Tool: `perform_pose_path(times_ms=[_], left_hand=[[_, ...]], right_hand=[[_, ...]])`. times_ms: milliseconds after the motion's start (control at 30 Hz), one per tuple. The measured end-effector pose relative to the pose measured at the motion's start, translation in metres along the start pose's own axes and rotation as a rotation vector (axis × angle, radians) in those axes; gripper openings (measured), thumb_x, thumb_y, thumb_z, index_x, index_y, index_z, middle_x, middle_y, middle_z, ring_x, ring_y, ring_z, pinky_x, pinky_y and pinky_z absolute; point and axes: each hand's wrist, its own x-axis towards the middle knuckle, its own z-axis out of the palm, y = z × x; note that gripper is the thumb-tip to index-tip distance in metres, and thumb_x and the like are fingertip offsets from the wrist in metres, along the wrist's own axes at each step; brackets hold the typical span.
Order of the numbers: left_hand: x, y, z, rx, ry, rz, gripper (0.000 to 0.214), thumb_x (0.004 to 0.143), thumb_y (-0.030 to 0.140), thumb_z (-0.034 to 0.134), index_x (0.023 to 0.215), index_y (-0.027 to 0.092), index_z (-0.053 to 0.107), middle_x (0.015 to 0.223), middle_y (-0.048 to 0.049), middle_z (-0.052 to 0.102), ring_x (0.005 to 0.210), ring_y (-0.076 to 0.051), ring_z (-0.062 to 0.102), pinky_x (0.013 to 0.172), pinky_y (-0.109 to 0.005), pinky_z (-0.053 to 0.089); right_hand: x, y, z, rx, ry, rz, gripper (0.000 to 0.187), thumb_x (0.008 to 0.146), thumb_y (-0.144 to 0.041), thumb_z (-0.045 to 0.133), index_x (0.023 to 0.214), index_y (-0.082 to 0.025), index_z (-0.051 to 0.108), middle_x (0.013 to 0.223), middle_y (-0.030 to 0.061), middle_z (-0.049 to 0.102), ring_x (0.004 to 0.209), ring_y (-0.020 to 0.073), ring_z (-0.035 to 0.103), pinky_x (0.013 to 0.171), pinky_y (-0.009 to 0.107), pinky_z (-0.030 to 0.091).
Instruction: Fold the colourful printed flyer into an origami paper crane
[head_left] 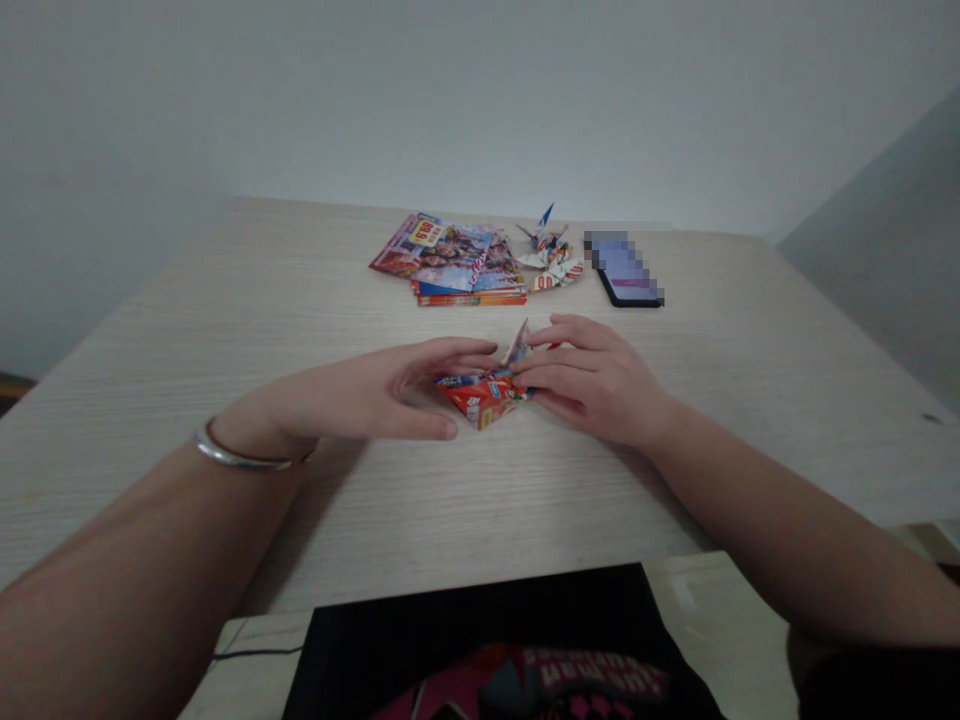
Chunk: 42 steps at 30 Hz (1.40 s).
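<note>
A folded piece of printed paper (474,400), mostly red with blue, white and yellow parts, lies on the table between my hands. One narrow point of it stands up at the back. My right hand (600,385) grips its right side, fingers over the top and thumb low at the edge. On the left, my left hand (401,390) reaches around the paper with thumb and fingers spread apart. Its fingertips are at the paper's rear edge, and whether they touch it is hard to see. A silver bangle (236,460) circles the left wrist.
Behind the hands lies a stack of colourful printed leaflets (461,255). Beside it are folded paper figures (553,262) with pointed tips. A phone (631,275), partly blurred out, lies farther right on the pale wooden table (225,300). A wall stands behind the table.
</note>
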Motion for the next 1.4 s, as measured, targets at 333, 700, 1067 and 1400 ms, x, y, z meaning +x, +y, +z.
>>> perform_pose_path(times_ms=[333, 700, 1067, 1400], left_hand=[[0.015, -0.004, 0.027, -0.083, 0.055, 0.035, 0.035, 0.082, 0.031, 0.070, 0.115, 0.021, 0.070, 0.117, -0.0061, 0.074, 0.105, -0.021, 0.069, 0.102, -0.040, 0.054], [0.015, -0.008, 0.027, 0.196, 0.134, 0.062, 0.032, 0.086, 0.028, 0.059, 0.115, 0.017, 0.065, 0.118, -0.0094, 0.069, 0.110, -0.023, 0.064, 0.103, -0.039, 0.050], [0.020, -0.011, 0.024, 0.388, 0.014, 0.061, 0.030, 0.083, 0.030, 0.063, 0.110, 0.022, 0.072, 0.110, -0.0066, 0.074, 0.109, -0.028, 0.065, 0.105, -0.048, 0.043], [0.015, -0.017, 0.027, 0.315, 0.211, 0.234, 0.048, 0.087, 0.031, 0.066, 0.133, 0.017, 0.059, 0.142, -0.0138, 0.058, 0.135, -0.028, 0.052, 0.119, -0.045, 0.038]], right_hand=[[0.002, -0.003, 0.002, -0.189, -0.007, 0.218, 0.017, 0.093, -0.021, 0.059, 0.097, -0.025, 0.076, 0.088, 0.0051, 0.072, 0.082, 0.0204, 0.059, 0.076, 0.037, 0.047], [0.007, -0.015, -0.005, -0.044, -0.268, 0.414, 0.036, 0.088, -0.048, 0.066, 0.110, -0.020, 0.072, 0.092, 0.0067, 0.074, 0.083, 0.0229, 0.065, 0.068, 0.033, 0.044], [0.008, -0.017, -0.007, -0.108, -0.419, 0.407, 0.054, 0.087, -0.060, 0.065, 0.127, -0.024, 0.066, 0.106, 0.0086, 0.076, 0.091, 0.0244, 0.068, 0.070, 0.032, 0.044], [0.004, -0.004, 0.006, 0.121, -0.236, 0.542, 0.031, 0.093, -0.037, 0.066, 0.120, -0.024, 0.072, 0.112, 0.0065, 0.077, 0.095, 0.0235, 0.071, 0.079, 0.034, 0.052]])
